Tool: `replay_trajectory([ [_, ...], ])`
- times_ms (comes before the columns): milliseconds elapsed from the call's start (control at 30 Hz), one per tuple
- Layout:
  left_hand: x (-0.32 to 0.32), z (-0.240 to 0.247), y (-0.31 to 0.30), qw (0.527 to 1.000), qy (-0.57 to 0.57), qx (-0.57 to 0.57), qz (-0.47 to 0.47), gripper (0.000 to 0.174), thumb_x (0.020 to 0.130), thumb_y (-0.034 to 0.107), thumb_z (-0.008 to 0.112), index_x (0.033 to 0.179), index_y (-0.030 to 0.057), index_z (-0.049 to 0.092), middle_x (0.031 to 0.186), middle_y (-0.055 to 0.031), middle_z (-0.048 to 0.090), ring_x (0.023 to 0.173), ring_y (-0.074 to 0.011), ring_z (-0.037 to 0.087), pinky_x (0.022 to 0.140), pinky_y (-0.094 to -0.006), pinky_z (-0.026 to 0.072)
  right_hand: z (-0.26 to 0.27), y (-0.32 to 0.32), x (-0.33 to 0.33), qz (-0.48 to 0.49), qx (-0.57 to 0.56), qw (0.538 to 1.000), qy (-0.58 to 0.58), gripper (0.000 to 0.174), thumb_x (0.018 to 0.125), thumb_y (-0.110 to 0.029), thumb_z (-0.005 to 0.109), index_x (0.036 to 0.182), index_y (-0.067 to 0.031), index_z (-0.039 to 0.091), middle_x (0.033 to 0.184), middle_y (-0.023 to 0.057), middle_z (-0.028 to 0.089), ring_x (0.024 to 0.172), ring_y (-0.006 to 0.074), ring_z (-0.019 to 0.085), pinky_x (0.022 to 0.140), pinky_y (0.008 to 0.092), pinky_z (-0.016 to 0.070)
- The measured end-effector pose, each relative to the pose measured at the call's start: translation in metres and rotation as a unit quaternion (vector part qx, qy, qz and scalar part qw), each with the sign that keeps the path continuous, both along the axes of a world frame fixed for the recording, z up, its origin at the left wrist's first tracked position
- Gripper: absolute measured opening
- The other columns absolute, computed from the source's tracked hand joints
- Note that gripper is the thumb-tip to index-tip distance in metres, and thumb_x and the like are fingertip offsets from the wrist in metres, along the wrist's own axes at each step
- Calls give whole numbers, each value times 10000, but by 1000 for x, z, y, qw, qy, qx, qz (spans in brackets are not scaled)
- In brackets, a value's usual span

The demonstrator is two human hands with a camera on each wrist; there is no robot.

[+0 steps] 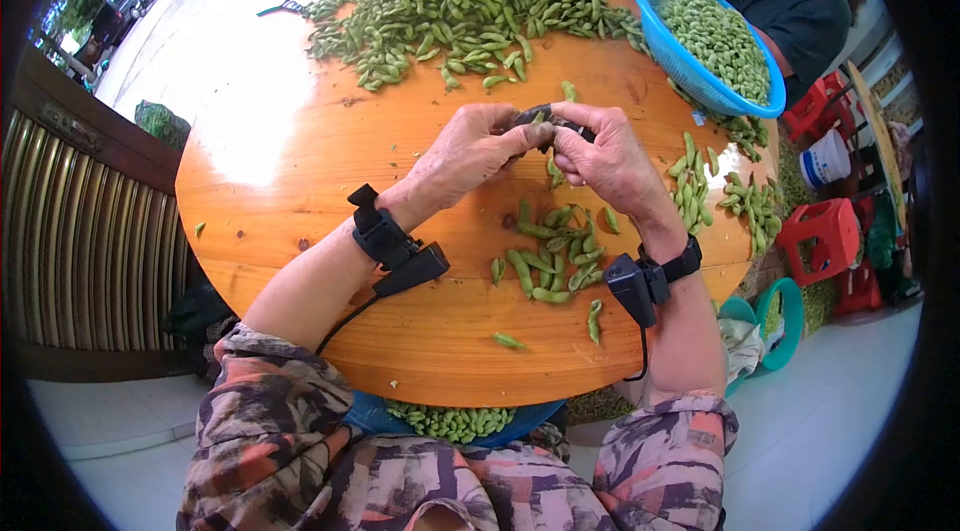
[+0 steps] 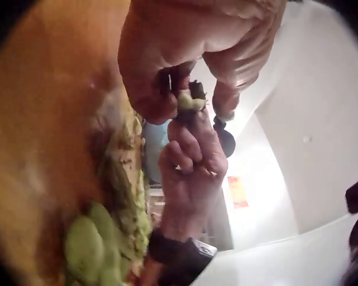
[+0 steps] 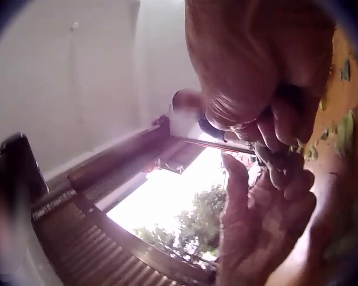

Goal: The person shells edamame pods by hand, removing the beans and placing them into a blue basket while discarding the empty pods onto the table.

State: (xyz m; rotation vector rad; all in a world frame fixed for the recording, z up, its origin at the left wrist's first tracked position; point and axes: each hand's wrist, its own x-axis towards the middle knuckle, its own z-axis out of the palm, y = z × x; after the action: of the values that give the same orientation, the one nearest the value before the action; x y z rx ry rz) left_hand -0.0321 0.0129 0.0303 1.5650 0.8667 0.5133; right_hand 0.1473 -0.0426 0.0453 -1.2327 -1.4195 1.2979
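Note:
Over the middle of the round table, my left hand [image 1: 465, 153] and right hand [image 1: 612, 156] meet fingertip to fingertip. Between them they pinch a small green edamame pod [image 2: 191, 102], its ends partly hidden by the fingers. Something dark [image 1: 533, 115] shows around the fingers where the hands meet; what it is cannot be told. In the right wrist view the pod [image 3: 275, 174] sits between the thumbs and curled fingers. Just below the hands lies a loose small pile of edamame pods [image 1: 550, 266] on the wood.
A large heap of pods [image 1: 470, 1] covers the far side of the table [image 1: 300, 281]. At the right edge stands a blue basket [image 1: 655, 41] of shelled beans, with a seated person [image 1: 800, 11] behind it. A blue basin [image 1: 372, 415] of beans sits below the near edge. Red stools [image 1: 820, 236] stand to the right.

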Motion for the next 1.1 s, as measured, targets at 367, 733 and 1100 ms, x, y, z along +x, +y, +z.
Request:
replay_trajectory([
  [367, -6, -3, 5, 997, 9, 54, -59, 274, 989, 213, 442, 994, -26, 576, 679, -34, 566, 595, -116, 524, 529, -268, 411, -13, -1, -17, -110, 103, 978, -147, 143, 837, -59, 535, 881, 37, 632, 572, 100, 533, 518, 105, 472, 507, 298, 409],
  [733, 2, -25, 4, 962, -227, -147, -45, 231, 990, 189, 437, 893, 16, 556, 793, 5, 530, 677, -84, 480, 613, -227, 407, -30, -2, -37, -192, 340, 874, -289, 77, 800, 23, 543, 876, 26, 554, 744, 190, 522, 681, 379, 545, 608, 452, 443],
  [1100, -4, -33, -8, 912, -45, 409, 1, 137, 898, 57, 413, 893, 41, 549, 817, -6, 553, 680, -114, 501, 599, -253, 419, -34, -4, -48, -165, 384, 853, -313, 191, 794, 53, 541, 985, 45, 540, 845, 191, 506, 743, 376, 550, 637, 430, 463],
])
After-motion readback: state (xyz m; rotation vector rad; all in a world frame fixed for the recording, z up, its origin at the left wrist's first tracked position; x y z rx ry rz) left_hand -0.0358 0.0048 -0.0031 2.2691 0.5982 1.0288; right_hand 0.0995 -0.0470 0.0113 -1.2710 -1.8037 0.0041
